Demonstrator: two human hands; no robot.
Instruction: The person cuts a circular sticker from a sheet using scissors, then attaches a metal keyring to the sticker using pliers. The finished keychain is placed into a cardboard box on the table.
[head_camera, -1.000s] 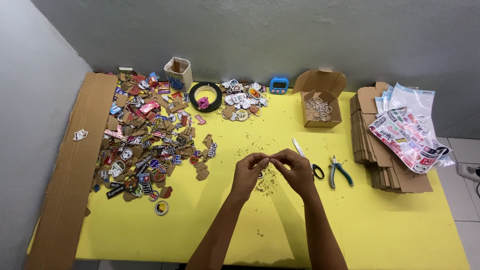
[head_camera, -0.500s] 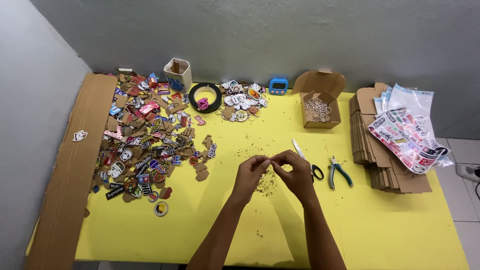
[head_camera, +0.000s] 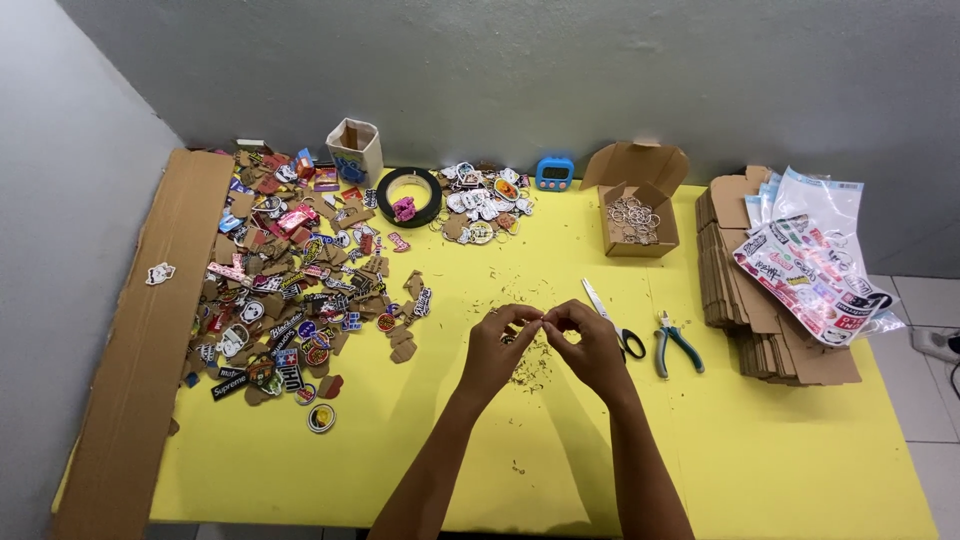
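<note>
Two bare hands meeting fingertip to fingertip above the middle of a matte yellow table (head_camera: 780, 470): left hand (head_camera: 497, 348) and right hand (head_camera: 592, 348), both pinching closed on one tiny item (head_camera: 543, 323), too small to identify. Lying directly beneath, a scatter of fine dark scraps (head_camera: 530, 372). Resting just right of the right hand, scissors (head_camera: 612, 320) and green-handled pliers (head_camera: 675, 342). Spreading across the left side, a dense heap of flat glossy stickers and brown cardboard cut-outs (head_camera: 290, 290), bordering a long corrugated cardboard strip (head_camera: 150, 350) along the table's left edge. Standing toward the back wall, a black tape roll (head_camera: 410, 196), a small blue timer (head_camera: 554, 172) and an open cardboard box holding metal rings (head_camera: 640, 210). Piling at the right edge, flattened cartons (head_camera: 760, 330) under clear sticker bags (head_camera: 810, 270). Remaining open, bare yellow surface at front left and front right; forearms running out of frame at the bottom.
</note>
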